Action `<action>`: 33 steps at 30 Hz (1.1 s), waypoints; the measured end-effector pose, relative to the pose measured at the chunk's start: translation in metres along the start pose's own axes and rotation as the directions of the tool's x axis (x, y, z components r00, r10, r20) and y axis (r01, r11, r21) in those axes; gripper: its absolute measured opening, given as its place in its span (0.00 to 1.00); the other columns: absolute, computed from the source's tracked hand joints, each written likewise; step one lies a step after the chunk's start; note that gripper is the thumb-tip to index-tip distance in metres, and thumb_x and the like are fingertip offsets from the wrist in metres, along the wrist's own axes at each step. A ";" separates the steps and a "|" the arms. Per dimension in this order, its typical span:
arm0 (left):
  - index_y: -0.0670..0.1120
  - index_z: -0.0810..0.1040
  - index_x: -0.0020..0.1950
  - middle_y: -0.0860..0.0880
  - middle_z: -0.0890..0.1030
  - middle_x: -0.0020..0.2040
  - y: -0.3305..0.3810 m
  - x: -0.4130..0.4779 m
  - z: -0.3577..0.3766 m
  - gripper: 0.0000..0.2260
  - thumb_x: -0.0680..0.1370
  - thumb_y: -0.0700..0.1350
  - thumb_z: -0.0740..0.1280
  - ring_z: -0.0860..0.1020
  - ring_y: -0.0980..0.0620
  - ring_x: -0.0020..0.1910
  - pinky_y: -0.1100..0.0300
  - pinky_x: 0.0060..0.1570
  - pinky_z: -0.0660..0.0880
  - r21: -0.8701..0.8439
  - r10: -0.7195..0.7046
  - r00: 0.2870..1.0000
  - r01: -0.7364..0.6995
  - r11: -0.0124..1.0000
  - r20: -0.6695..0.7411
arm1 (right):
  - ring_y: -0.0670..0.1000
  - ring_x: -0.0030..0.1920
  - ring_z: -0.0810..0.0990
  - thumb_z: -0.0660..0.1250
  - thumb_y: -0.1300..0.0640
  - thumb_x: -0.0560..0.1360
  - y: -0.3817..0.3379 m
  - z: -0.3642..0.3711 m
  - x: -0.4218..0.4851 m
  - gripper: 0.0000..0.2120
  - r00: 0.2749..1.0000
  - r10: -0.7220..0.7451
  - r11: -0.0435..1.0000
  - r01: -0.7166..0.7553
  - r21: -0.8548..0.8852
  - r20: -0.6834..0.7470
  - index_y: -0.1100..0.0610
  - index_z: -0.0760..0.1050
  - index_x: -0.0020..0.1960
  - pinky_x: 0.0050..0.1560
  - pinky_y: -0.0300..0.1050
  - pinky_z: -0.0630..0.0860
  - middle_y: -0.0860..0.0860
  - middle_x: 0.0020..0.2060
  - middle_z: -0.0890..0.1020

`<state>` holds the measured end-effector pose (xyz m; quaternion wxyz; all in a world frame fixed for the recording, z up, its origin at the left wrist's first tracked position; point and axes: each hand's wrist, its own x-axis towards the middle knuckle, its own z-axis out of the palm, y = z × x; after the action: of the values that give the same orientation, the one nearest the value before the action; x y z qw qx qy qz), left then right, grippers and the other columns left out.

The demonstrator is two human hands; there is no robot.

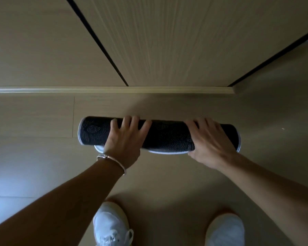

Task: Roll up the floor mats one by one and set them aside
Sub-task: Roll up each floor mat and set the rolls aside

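Head view.

1. Mat (167, 137): fully rolled into a dark tube with a pale dotted pattern and grey edging. It lies on the floor (34, 157) near the middle of the view, its long axis running 9 to 3 o'clock. The grey edge shows at both ends and along the 6 o'clock side of the roll.

2. Left hand (124, 141): palm down on the left half of the roll. My four fingers are spread and bent over the curve, tips at the 12 o'clock side. The thumb is hidden, so I cannot tell where it sits. A thin bracelet (112, 161) is on this wrist.

3. Right hand (212, 141): palm down on the right half, close to the 3 o'clock end. The fingers wrap over the top to the 12 o'clock side; the thumb hooks the 6 o'clock edge, so this hand clasps the roll.

4. Surroundings: a pale strip (114, 90) crosses the floor at 12 o'clock of the mat, near it but not touching. Beyond the strip stands a wood-grain door (167, 41), with dark gaps on either side.

5. My white shoes (110, 226) stand at 6 o'clock, well apart from the mat, one under each forearm.
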<state>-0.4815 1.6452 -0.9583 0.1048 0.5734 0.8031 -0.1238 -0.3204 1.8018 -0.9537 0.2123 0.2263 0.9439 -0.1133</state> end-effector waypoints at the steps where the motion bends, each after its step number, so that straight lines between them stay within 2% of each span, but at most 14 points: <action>1: 0.46 0.65 0.63 0.41 0.76 0.50 -0.003 0.009 0.006 0.32 0.61 0.41 0.73 0.75 0.40 0.45 0.46 0.44 0.73 0.007 -0.009 1.000 0.010 1.000 -0.017 | 0.61 0.49 0.75 0.78 0.56 0.57 0.003 0.005 0.010 0.37 1.000 0.002 1.000 -0.002 -0.006 -0.021 0.59 0.70 0.63 0.51 0.58 0.74 0.58 0.50 0.76; 4: 0.47 0.63 0.64 0.42 0.75 0.51 -0.012 0.034 0.019 0.33 0.63 0.44 0.74 0.74 0.42 0.45 0.48 0.43 0.73 0.039 -0.024 0.998 0.026 0.999 -0.056 | 0.63 0.47 0.75 0.80 0.58 0.53 0.015 0.014 0.039 0.38 0.992 0.006 0.998 -0.014 -0.059 -0.125 0.60 0.71 0.61 0.49 0.59 0.72 0.60 0.48 0.75; 7: 0.47 0.62 0.66 0.42 0.74 0.54 -0.013 0.058 0.028 0.38 0.60 0.46 0.77 0.73 0.43 0.47 0.48 0.43 0.72 0.075 -0.026 0.995 0.033 0.997 -0.091 | 0.63 0.47 0.73 0.81 0.60 0.53 0.030 0.017 0.062 0.39 0.975 0.042 0.991 -0.068 -0.115 -0.217 0.60 0.70 0.61 0.53 0.62 0.71 0.60 0.48 0.74; 9: 0.47 0.63 0.66 0.42 0.73 0.55 -0.010 0.071 0.031 0.37 0.60 0.43 0.74 0.73 0.43 0.47 0.48 0.44 0.73 0.096 -0.014 0.991 0.028 0.995 -0.135 | 0.62 0.48 0.72 0.81 0.59 0.54 0.036 0.017 0.074 0.39 0.972 0.091 0.984 -0.121 -0.130 -0.216 0.59 0.69 0.61 0.55 0.64 0.71 0.60 0.49 0.73; 11: 0.47 0.63 0.66 0.42 0.72 0.56 -0.006 0.076 0.034 0.34 0.60 0.39 0.67 0.73 0.43 0.49 0.46 0.46 0.74 0.100 -0.015 0.989 0.030 0.995 -0.147 | 0.61 0.51 0.70 0.80 0.58 0.58 0.034 0.019 0.080 0.37 0.976 0.144 0.973 -0.170 -0.157 -0.163 0.56 0.66 0.63 0.58 0.66 0.69 0.58 0.51 0.71; 14: 0.47 0.57 0.67 0.42 0.70 0.61 0.001 0.077 0.025 0.32 0.63 0.39 0.60 0.72 0.42 0.55 0.43 0.52 0.73 0.110 -0.072 0.996 0.077 0.991 -0.050 | 0.58 0.58 0.66 0.77 0.57 0.64 0.025 0.021 0.083 0.39 0.977 0.208 0.956 -0.213 -0.204 -0.042 0.52 0.58 0.67 0.64 0.67 0.64 0.55 0.56 0.67; 16: 0.48 0.50 0.71 0.42 0.63 0.67 0.006 0.081 0.017 0.32 0.68 0.39 0.56 0.66 0.41 0.63 0.39 0.62 0.65 0.075 -0.112 0.992 0.108 0.991 0.049 | 0.57 0.62 0.63 0.77 0.54 0.65 0.020 0.011 0.084 0.42 0.970 0.236 0.961 -0.225 -0.161 0.056 0.51 0.53 0.69 0.68 0.67 0.59 0.54 0.61 0.63; 18: 0.49 0.48 0.74 0.42 0.57 0.70 0.009 0.080 0.001 0.35 0.72 0.43 0.64 0.58 0.39 0.70 0.35 0.67 0.56 0.007 -0.150 0.973 0.151 0.988 0.174 | 0.59 0.67 0.59 0.77 0.47 0.65 0.016 -0.007 0.077 0.48 0.962 0.232 0.970 -0.219 -0.106 0.144 0.52 0.49 0.73 0.71 0.64 0.54 0.55 0.66 0.59; 20: 0.49 0.46 0.76 0.43 0.55 0.72 0.008 0.065 -0.022 0.42 0.71 0.49 0.69 0.53 0.39 0.73 0.35 0.68 0.52 -0.032 -0.148 0.957 0.161 0.986 0.248 | 0.60 0.71 0.55 0.75 0.43 0.66 0.007 -0.027 0.054 0.51 0.973 0.176 0.984 -0.170 -0.048 0.150 0.55 0.46 0.76 0.72 0.59 0.53 0.56 0.69 0.56; 23: 0.49 0.48 0.76 0.44 0.58 0.71 0.004 0.018 -0.071 0.36 0.73 0.49 0.65 0.58 0.42 0.71 0.42 0.69 0.58 -0.111 -0.100 0.949 0.139 0.984 0.298 | 0.59 0.69 0.62 0.68 0.45 0.74 -0.015 -0.066 -0.005 0.37 0.976 0.093 0.990 -0.112 0.089 0.195 0.56 0.54 0.75 0.70 0.53 0.62 0.57 0.69 0.60; 26: 0.50 0.57 0.74 0.47 0.63 0.70 -0.006 -0.030 -0.137 0.26 0.77 0.50 0.60 0.65 0.46 0.68 0.52 0.66 0.64 -0.271 0.018 0.873 0.131 0.954 0.487 | 0.56 0.61 0.73 0.62 0.48 0.78 -0.021 -0.127 -0.059 0.21 0.890 0.038 0.959 -0.161 0.234 0.454 0.57 0.69 0.66 0.61 0.51 0.72 0.55 0.64 0.70; 28: 0.52 0.62 0.72 0.50 0.69 0.68 -0.018 -0.054 -0.198 0.21 0.79 0.51 0.59 0.67 0.50 0.67 0.58 0.65 0.65 -0.368 0.104 0.806 0.148 0.918 0.583 | 0.54 0.61 0.74 0.61 0.49 0.78 -0.021 -0.185 -0.089 0.20 0.846 -0.007 0.945 -0.169 0.279 0.534 0.54 0.70 0.68 0.60 0.48 0.72 0.53 0.65 0.72; 29: 0.53 0.64 0.70 0.51 0.71 0.66 -0.023 -0.064 -0.234 0.19 0.79 0.51 0.59 0.69 0.52 0.66 0.60 0.64 0.65 -0.403 0.122 0.795 0.163 0.901 0.594 | 0.53 0.62 0.74 0.60 0.49 0.79 -0.020 -0.219 -0.103 0.20 0.851 -0.002 0.942 -0.175 0.288 0.524 0.52 0.69 0.69 0.60 0.47 0.72 0.52 0.66 0.72; 33: 0.52 0.71 0.66 0.53 0.78 0.58 -0.037 -0.098 -0.409 0.15 0.79 0.49 0.60 0.75 0.54 0.58 0.64 0.56 0.68 -0.521 0.089 0.862 0.216 0.826 0.499 | 0.51 0.61 0.75 0.59 0.48 0.79 -0.022 -0.378 -0.174 0.20 0.899 0.083 0.894 -0.258 0.366 0.430 0.50 0.68 0.70 0.58 0.43 0.71 0.50 0.65 0.75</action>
<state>-0.4958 1.6769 -0.5373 0.4690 0.4364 0.7672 -0.0313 -0.3222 1.8340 -0.5382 0.3587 0.3213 0.8097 -0.3355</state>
